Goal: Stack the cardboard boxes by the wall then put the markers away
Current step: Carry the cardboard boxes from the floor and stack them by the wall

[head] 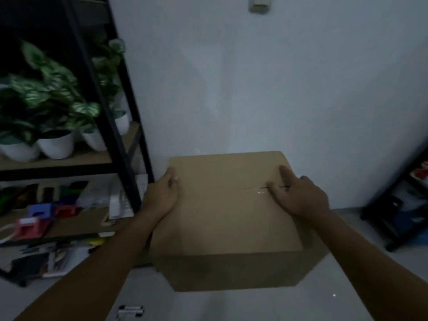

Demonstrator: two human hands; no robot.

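A closed brown cardboard box [222,218] stands in front of the white wall, with a wider box [317,253] showing under its right side. My left hand [159,195] holds the top box's left edge, thumb on the lid and fingers wrapped down the side. On the right half of the lid my right hand [298,195] lies with fingers pressed near the centre seam. Two markers [129,311] lie on the floor at the bottom edge of the view.
A black metal shelf rack [115,140] stands left of the boxes, carrying potted plants [53,117] in white pots, coloured plastic items and papers. A dark low rack [398,205] stands at the right. Grey floor lies in front.
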